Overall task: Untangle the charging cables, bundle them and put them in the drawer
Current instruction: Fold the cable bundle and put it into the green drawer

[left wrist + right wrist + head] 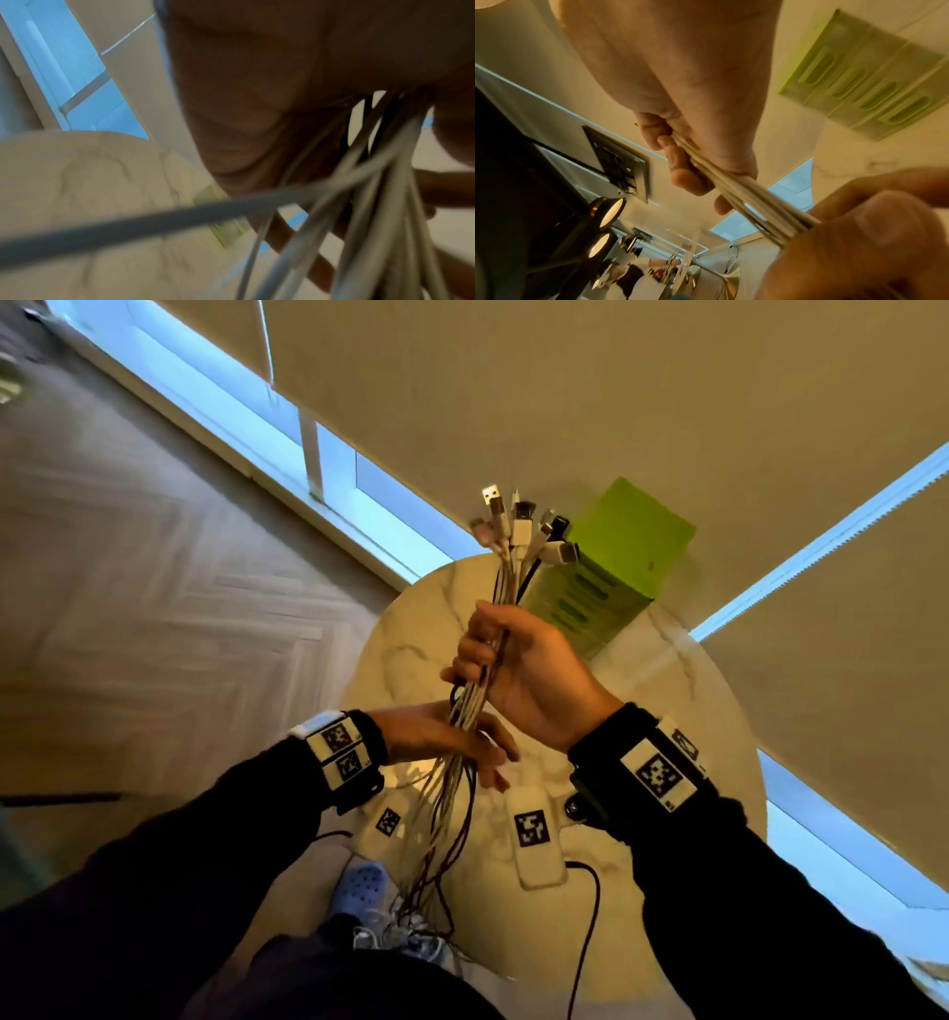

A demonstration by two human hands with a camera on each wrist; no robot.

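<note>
— What's nearest you?

— The loose ends of the cables (411, 924), in a messy heap low by my lap, next to my blue shoe (359, 886). They look knotted down there; I can't tell how badly.

— And your hands?

— My left hand (441, 737) is under the strands, fingers (495, 752) loosely curled round them partway down, more a guide than a clamp. Above it, my right hand (518, 675) is clenched round the whole bunch, fingers (680, 174) wrapped tight, holding it upright over the desk (683, 711).

— Where are the plugs?

— Fanned out above my right fist (524, 526), a mix of white and dark ones, roughly level with each other.

— So how far along are you?

— I'd judge I'm combing the bunch straight. No bundling yet, and nothing is near the green drawer box (611, 572) at the far edge of the desk.

— What could go wrong?

— If I slide my left hand down fast, it could push the knots into the heap and tighten them. If my right grip slackens, thinner cables may slip and the plugs go uneven. The hanging ends could also snag the white device (534, 839) or its black lead (585, 916) on the desk and drag them off.
</note>
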